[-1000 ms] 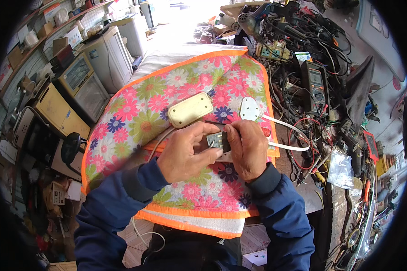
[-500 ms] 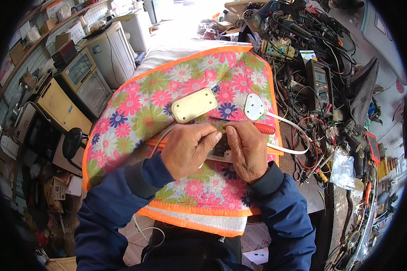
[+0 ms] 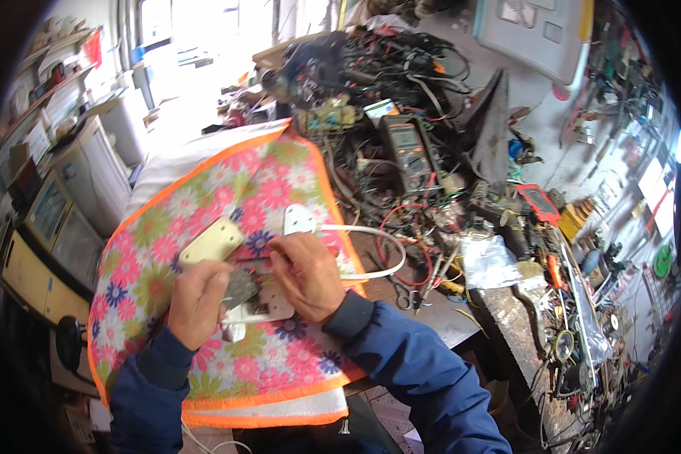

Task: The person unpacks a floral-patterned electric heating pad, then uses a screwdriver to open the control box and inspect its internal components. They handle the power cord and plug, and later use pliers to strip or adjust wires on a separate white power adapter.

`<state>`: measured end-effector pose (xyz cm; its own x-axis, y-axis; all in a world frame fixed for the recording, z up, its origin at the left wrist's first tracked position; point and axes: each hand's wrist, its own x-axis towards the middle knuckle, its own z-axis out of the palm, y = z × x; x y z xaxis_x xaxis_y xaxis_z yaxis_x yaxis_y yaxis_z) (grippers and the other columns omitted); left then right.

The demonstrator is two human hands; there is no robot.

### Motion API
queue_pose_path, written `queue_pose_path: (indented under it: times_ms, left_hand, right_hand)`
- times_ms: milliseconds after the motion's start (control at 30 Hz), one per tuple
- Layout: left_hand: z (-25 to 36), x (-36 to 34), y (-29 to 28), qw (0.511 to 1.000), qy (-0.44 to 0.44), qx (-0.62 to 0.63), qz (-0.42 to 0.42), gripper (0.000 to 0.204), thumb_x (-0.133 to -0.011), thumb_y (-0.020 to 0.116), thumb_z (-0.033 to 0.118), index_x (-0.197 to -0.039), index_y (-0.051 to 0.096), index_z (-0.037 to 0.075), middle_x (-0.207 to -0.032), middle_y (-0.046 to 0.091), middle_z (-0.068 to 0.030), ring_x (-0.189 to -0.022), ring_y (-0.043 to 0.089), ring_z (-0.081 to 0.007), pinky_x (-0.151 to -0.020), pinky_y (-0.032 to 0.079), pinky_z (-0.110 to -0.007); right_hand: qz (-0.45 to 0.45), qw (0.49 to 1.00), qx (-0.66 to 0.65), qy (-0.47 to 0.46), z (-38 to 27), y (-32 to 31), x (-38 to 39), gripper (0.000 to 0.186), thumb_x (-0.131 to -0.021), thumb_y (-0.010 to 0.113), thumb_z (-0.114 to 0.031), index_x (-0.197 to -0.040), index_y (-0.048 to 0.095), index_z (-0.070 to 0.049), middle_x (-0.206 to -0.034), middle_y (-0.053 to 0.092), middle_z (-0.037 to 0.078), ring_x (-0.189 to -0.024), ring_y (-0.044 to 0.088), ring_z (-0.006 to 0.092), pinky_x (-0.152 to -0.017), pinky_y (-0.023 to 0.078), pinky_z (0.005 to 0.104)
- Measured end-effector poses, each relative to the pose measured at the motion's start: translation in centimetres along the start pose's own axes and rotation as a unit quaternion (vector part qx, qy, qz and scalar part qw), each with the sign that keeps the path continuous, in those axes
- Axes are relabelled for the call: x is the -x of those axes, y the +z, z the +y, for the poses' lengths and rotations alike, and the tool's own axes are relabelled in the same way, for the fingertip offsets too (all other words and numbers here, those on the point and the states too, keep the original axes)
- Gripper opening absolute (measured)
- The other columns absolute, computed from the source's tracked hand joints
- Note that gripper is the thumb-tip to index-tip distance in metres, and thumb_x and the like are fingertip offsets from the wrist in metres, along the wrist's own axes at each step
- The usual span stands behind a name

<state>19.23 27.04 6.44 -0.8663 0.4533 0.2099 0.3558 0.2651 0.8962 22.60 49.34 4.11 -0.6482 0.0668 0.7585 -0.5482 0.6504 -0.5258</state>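
apparently midway: white plastic casing [image 3: 278,304] lies open, not closed up. left hand [image 3: 197,304] bunched at a dark-grey flat block [image 3: 241,290]; right hand [image 3: 310,278] curled nearby, either grip unclear.

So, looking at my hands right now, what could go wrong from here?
The dark piece by the left hand might slip or get knocked onto the floral cloth; the blur hides how firmly it is held. The white cord loops near the right hand, so it could snag and tug the white cover.
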Motion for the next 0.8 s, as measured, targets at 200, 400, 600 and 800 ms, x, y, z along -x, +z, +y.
queue_pose_path:
  times_ms: [200,400,600,800]
  left_hand:
    - [0.3,-0.4,0.0,0.998,-0.027,0.054,-0.029,0.020,-0.104,0.055,0.014,-0.110,0.066,-0.002,-0.075,0.061,-0.0006,-0.057,0.055,-0.0057,-0.053,0.045,-0.024]
    - [-0.5,0.1,-0.6,0.997,-0.032,0.057,-0.045,0.021,-0.103,0.057,0.012,-0.116,0.063,-0.003,-0.076,0.060,-0.0010,-0.061,0.055,-0.0055,-0.055,0.045,-0.024]
    - [-0.1,0.2,-0.1,0.996,-0.052,0.062,-0.043,0.022,-0.103,0.056,0.012,-0.115,0.061,-0.005,-0.079,0.062,-0.0026,-0.059,0.055,-0.0057,-0.054,0.044,-0.023]
    - [-0.4,0.1,-0.2,0.996,-0.048,0.052,-0.046,0.024,-0.103,0.055,0.013,-0.117,0.060,-0.006,-0.084,0.065,-0.0049,-0.058,0.054,-0.0059,-0.053,0.044,-0.023]
  right_hand:
    - [-0.058,0.997,0.045,0.018,1.1,-4.2,-1.4,0.015,-0.091,0.067,-0.010,-0.101,0.069,0.001,-0.092,0.068,0.019,-0.085,0.068,0.0362,-0.076,0.054,0.0418]
    - [-0.140,0.970,0.197,0.038,5.4,-13.7,-1.2,0.013,-0.088,0.071,-0.013,-0.088,0.071,0.000,-0.082,0.068,0.018,-0.077,0.069,0.0350,-0.069,0.055,0.0429]
    - [-0.056,0.912,0.357,0.194,5.3,-27.9,-0.4,0.016,-0.084,0.069,-0.015,-0.087,0.073,0.000,-0.077,0.070,0.018,-0.070,0.071,0.0314,-0.066,0.054,0.0410]
    - [-0.131,0.873,0.373,0.285,4.0,-32.3,1.2,0.018,-0.083,0.070,-0.018,-0.088,0.075,-0.001,-0.078,0.072,0.017,-0.072,0.072,0.0290,-0.069,0.055,0.0383]
